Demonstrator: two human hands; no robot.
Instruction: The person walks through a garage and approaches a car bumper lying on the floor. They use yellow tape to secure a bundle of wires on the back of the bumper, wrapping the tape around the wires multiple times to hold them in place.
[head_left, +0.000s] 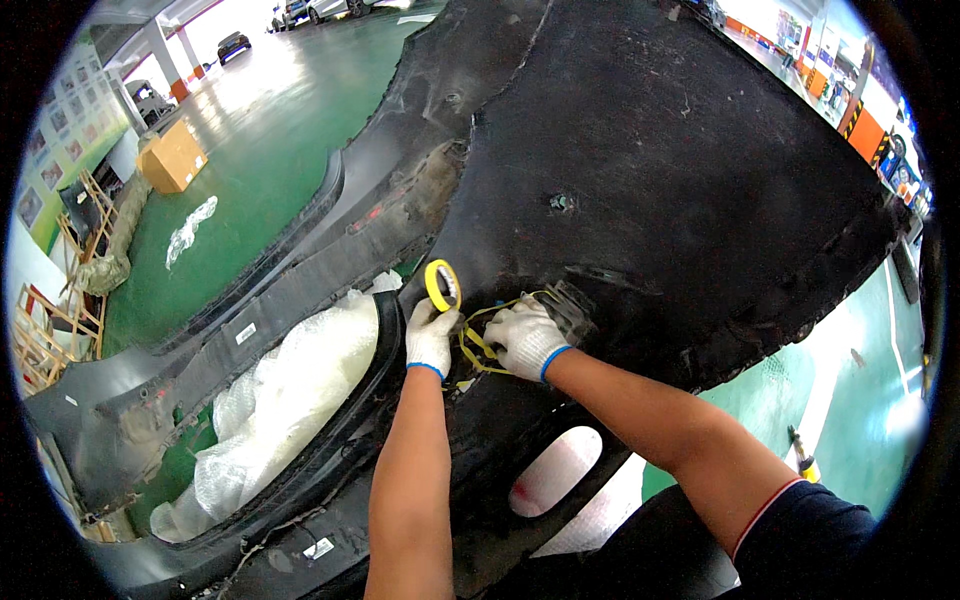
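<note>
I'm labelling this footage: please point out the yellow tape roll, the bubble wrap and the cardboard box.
Yellow tape roll [432, 284]: head view, left rim of the ring.
Bubble wrap [308, 392]: head view, middle of the whitish bundle.
Cardboard box [180, 163]: head view, on its brown side.

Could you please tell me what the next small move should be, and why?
I would probably press the yellow strip down onto the black panel with the right hand: the strip looks looped and partly loose beside that hand, while the left hand holds the yellow tape roll close by.
</note>
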